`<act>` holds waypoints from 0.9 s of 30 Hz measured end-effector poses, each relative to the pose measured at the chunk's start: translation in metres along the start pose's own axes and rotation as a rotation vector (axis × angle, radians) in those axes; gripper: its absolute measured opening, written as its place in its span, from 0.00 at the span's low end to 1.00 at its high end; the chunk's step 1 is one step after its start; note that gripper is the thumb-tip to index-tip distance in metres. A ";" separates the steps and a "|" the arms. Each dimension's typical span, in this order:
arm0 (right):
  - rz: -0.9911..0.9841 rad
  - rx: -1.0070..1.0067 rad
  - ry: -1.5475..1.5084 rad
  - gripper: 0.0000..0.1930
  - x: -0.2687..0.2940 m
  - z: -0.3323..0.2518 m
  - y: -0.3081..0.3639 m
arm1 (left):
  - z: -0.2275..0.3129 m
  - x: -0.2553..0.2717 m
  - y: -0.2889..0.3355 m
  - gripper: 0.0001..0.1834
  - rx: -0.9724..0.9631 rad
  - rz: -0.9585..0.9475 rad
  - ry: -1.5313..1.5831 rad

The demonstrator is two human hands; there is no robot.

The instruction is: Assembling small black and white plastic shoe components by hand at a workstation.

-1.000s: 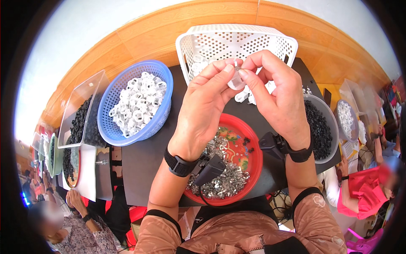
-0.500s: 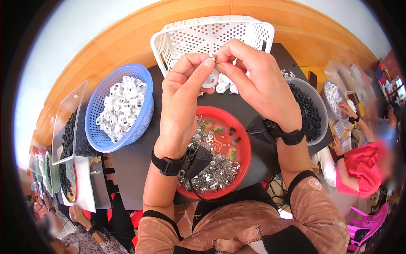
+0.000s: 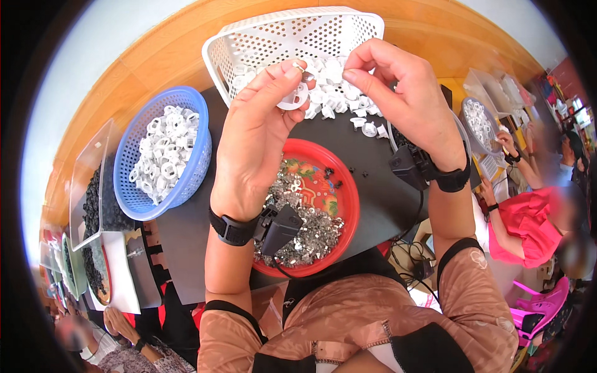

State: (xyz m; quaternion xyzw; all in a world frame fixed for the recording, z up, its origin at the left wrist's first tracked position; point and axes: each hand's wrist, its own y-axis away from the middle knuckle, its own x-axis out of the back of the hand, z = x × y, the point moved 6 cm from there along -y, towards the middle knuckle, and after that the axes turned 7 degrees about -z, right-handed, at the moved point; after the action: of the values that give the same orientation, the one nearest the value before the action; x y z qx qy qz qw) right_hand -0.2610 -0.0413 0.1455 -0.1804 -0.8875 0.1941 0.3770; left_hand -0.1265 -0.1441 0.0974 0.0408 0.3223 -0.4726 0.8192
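Observation:
Above the table my left hand [image 3: 252, 118] pinches a round white plastic part [image 3: 295, 98] with an opening in it. A small shiny metal piece [image 3: 306, 76] shows at its upper edge, by the thumb tip. Off to the right, apart from that part, my right hand [image 3: 404, 93] is closed in a pinch, thumb and forefinger tips close together. Whether anything small sits between them cannot be made out against the white pieces behind. Below the hands stands a red plate [image 3: 353, 214] with many small metal pieces [image 3: 311, 239] and a few black bits.
Behind my hands a white perforated basket [image 3: 214, 59] lies tipped, white parts [image 3: 336, 93] spilling from it. A blue basket [image 3: 202, 133] of white parts stands left, beside a clear bin [image 3: 87, 186] of black pieces. My right wrist partly hides a grey bowl [image 3: 463, 133]. Co-workers [image 3: 528, 227] sit right and lower left.
My hands have parted: the right has let go of the white part and moved right. The left has shifted slightly left and still holds it. The spilled white parts are now more visible.

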 end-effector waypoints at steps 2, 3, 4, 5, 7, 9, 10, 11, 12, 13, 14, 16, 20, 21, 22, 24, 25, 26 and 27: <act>0.023 0.045 0.059 0.06 0.005 0.006 0.005 | 0.001 -0.002 0.001 0.08 0.001 -0.002 0.009; 0.025 0.040 0.064 0.06 0.007 0.006 0.010 | 0.002 -0.003 0.001 0.09 -0.004 0.001 0.013; -0.003 -0.019 0.092 0.06 0.005 0.009 0.014 | 0.003 -0.004 0.002 0.09 -0.002 0.000 0.014; -0.032 -0.077 0.121 0.06 0.003 0.011 0.017 | 0.005 -0.006 0.003 0.09 -0.013 0.000 0.008; -0.015 -0.061 0.104 0.06 0.003 0.004 0.021 | 0.007 -0.009 0.006 0.09 -0.027 -0.002 0.001; 0.002 -0.040 0.086 0.06 0.002 -0.004 0.023 | 0.006 -0.012 0.009 0.09 -0.011 0.016 0.016; 0.028 -0.011 0.056 0.05 0.004 -0.010 0.024 | 0.005 -0.011 0.009 0.09 -0.015 0.013 0.015; 0.055 0.018 0.024 0.05 0.005 -0.016 0.025 | 0.001 -0.011 0.008 0.09 0.014 -0.018 0.009; 0.057 0.022 0.026 0.05 0.003 -0.020 0.025 | -0.002 -0.011 0.008 0.09 0.045 -0.049 0.002; 0.072 0.046 -0.021 0.05 0.001 -0.026 0.024 | -0.002 -0.013 0.008 0.09 0.051 -0.031 -0.012; 0.087 0.069 -0.069 0.05 -0.002 -0.030 0.023 | -0.003 -0.015 0.009 0.09 0.048 -0.030 -0.015; 0.102 0.095 -0.071 0.06 -0.005 -0.035 0.020 | -0.006 -0.018 0.009 0.08 0.054 -0.040 0.004; 0.021 0.103 -0.112 0.07 -0.018 -0.040 0.011 | -0.008 -0.017 0.009 0.07 0.054 0.013 0.054; 0.033 0.091 -0.115 0.07 -0.021 -0.038 0.009 | -0.007 -0.014 0.008 0.07 0.051 0.031 0.052; 0.046 0.077 -0.115 0.07 -0.022 -0.036 0.007 | -0.007 -0.013 0.007 0.07 0.049 0.034 0.049; 0.067 0.082 -0.122 0.06 -0.024 -0.035 0.002 | -0.007 -0.009 0.005 0.07 0.030 0.046 0.062; 0.089 0.081 -0.126 0.06 -0.024 -0.034 0.000 | -0.007 -0.007 0.004 0.07 0.027 0.050 0.057; 0.087 0.085 -0.131 0.06 -0.026 -0.034 -0.002 | -0.007 -0.004 0.004 0.07 0.027 0.065 0.064; 0.077 0.074 -0.148 0.06 -0.027 -0.034 -0.005 | -0.007 -0.001 0.003 0.06 0.026 0.080 0.071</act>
State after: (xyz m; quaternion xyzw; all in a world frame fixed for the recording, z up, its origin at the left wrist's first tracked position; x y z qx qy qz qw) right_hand -0.2189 -0.0509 0.1531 -0.1854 -0.8976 0.2542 0.3089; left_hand -0.1279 -0.1393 0.0917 0.0813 0.3431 -0.4418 0.8249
